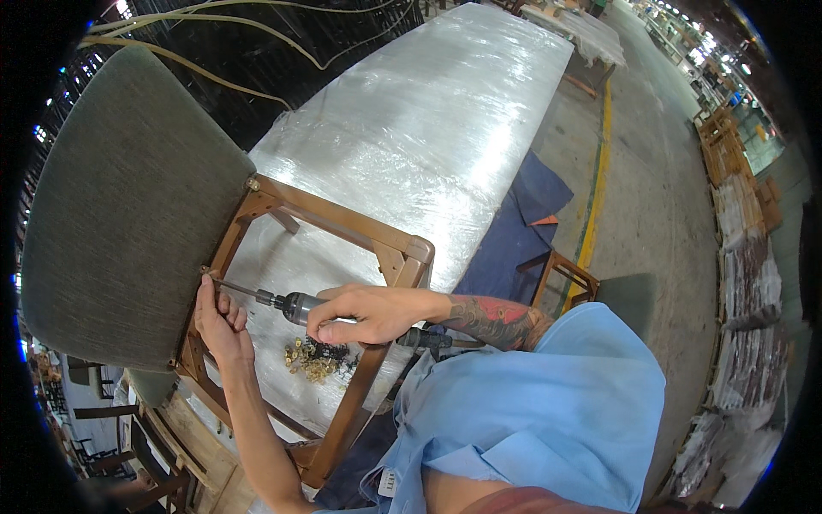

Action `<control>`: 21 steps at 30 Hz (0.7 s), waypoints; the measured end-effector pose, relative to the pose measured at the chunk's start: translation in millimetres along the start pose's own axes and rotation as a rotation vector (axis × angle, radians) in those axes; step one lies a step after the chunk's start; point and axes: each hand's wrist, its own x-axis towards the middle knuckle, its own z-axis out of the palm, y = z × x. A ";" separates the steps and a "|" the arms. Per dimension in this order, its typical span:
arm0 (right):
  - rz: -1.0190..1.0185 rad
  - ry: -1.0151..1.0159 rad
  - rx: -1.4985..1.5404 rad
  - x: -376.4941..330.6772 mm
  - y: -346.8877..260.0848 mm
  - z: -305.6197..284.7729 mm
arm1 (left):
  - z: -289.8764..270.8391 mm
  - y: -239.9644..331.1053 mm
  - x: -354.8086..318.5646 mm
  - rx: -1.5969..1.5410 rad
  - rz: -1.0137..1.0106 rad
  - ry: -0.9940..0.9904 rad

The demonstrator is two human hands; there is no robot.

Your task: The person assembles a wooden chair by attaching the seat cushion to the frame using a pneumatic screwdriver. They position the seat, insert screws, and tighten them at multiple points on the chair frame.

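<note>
A chair with a brown wooden seat frame [342, 224] and a grey-green upholstered back [128, 197] lies on a plastic-wrapped table. My right hand [364, 315] is wrapped round a dark screwdriver-style power driver [300, 307]. The driver's long bit points left to a small brass-coloured fitting [205, 271] at the joint of back and frame. There my left hand [221, 321] is closed with its index fingertip at the fitting; whether it pinches anything is too small to tell. A pile of gold-coloured hardware [310, 360] and dark screws [336, 353] lies inside the frame.
The wrapped tabletop [411, 111] stretches away beyond the chair. Pale hoses [231, 19] hang at the upper left. A second chair [565, 281] stands at the right by a yellow floor line [599, 184]. Wrapped stacks [749, 283] line the far right; dark chair frames [141, 445] stand lower left.
</note>
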 end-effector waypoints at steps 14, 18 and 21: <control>-0.011 0.011 -0.013 0.0 1.0 0.5 | -4.0 -3.8 3.6 0.037 -0.012 0.020; -0.018 0.004 0.005 0.9 1.7 0.6 | -0.2 -3.8 0.4 0.118 0.045 0.055; -0.020 -0.001 -0.003 0.2 3.6 -0.4 | 2.9 -2.8 -0.8 0.126 0.044 0.050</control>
